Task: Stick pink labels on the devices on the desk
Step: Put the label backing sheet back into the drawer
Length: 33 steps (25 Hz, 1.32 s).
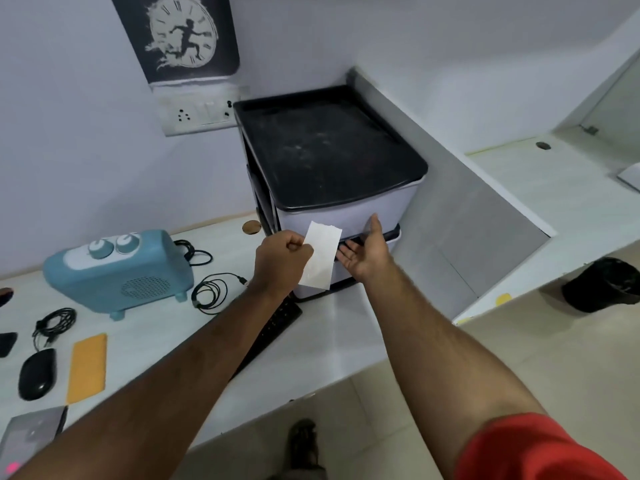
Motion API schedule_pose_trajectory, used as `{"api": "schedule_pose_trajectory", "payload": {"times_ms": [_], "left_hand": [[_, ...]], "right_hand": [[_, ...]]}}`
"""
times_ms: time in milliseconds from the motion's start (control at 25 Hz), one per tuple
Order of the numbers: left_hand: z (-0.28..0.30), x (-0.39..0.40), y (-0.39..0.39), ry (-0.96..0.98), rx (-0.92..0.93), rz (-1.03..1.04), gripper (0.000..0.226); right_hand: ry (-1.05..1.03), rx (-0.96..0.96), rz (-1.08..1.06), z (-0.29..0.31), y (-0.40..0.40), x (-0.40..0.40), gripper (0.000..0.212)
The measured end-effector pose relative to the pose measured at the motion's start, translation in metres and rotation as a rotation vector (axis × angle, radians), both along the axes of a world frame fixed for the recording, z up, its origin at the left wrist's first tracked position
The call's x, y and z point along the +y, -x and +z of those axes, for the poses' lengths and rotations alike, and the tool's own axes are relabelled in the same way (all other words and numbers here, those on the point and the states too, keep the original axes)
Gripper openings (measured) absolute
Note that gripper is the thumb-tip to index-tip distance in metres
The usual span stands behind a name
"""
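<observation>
Drawer unit (332, 161) at the desk (311, 341) corner. Right hand (363, 254) spread open, fingers under the drawer handle. Left hand (282, 259) pinched on white sheet (320, 256) (label backing? pink not visible). Pull drawer straight, keep sheet flat.

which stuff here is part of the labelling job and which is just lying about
In the job:
white paper strip in the left hand
right hand at the drawer unit
blue heater
mouse

Lying about:
clock poster
wall socket
bin
</observation>
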State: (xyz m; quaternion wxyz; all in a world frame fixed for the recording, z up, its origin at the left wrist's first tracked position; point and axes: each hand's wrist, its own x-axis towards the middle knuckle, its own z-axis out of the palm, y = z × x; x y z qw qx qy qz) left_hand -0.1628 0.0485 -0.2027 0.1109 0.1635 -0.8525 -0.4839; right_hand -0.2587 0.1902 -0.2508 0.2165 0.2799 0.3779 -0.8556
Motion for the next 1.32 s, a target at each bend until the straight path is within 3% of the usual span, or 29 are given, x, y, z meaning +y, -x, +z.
{"api": "schedule_pose_trajectory", "payload": {"times_ms": [360, 600, 720, 880, 1120, 1200, 1320], "left_hand": [[-0.003, 0.011, -0.004, -0.005, 0.057, 0.030, 0.008], [0.011, 0.043, -0.059, -0.353, -0.037, -0.008, 0.012], [0.021, 0.067, -0.091, -0.392, -0.096, -0.078, 0.016], [0.040, 0.081, -0.089, -0.392, -0.003, -0.045, 0.010], [0.071, 0.081, -0.007, -0.111, 0.116, -0.034, 0.006], [0.073, 0.077, 0.022, 0.140, 0.198, -0.045, 0.010], [0.053, 0.083, 0.074, 0.570, -0.019, -0.305, 0.015]], "right_hand": [[0.037, -0.049, -0.074, -0.002, -0.002, 0.024, 0.056], [0.075, -0.042, -0.106, -0.012, -0.067, 0.067, 0.064], [0.129, -0.031, -0.081, -0.011, -0.086, 0.083, 0.063], [0.139, -0.028, -0.076, -0.006, -0.097, 0.091, 0.065], [0.119, -0.038, -0.098, 0.001, -0.092, 0.089, 0.074], [0.103, -0.035, -0.081, 0.000, -0.095, 0.088, 0.081], [0.069, -0.046, -0.112, -0.012, -0.089, 0.079, 0.086]]}}
